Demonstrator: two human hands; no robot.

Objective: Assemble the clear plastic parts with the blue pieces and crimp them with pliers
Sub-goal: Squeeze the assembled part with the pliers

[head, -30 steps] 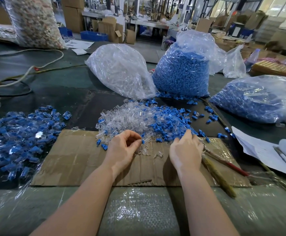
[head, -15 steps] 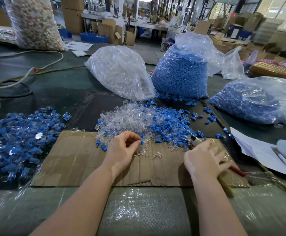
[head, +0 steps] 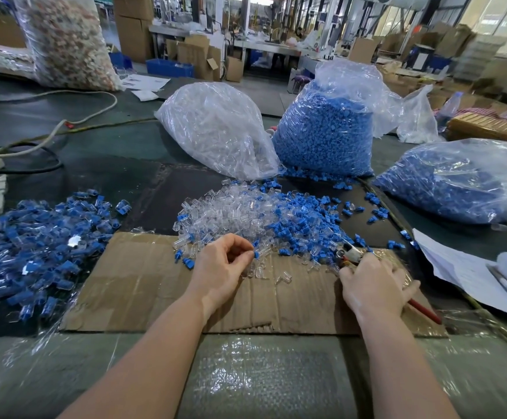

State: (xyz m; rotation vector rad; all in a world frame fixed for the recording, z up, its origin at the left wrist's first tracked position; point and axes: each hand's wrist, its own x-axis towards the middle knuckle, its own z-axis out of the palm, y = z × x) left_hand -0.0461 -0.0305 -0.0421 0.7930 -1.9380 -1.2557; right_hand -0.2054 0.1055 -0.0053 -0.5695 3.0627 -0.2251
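My left hand (head: 223,266) pinches a clear plastic part with a blue piece (head: 258,253) in it, just above the cardboard sheet (head: 143,285). My right hand (head: 373,284) grips the red-handled pliers (head: 350,254) on the cardboard's right side; their metal jaws poke out toward the loose pile. That pile of clear parts (head: 231,211) mixed with blue pieces (head: 303,217) lies just beyond both hands. A heap of assembled blue-and-clear units (head: 41,240) sits at the left.
Behind the pile stand a bag of clear parts (head: 216,128) and a bag of blue pieces (head: 324,131); another blue bag (head: 454,182) lies at right. White papers (head: 469,273) are at the right edge, cables (head: 50,128) at far left.
My right hand left the blue pieces, moved right and closed round the pliers. My left hand stayed in place, pinching the same small part.
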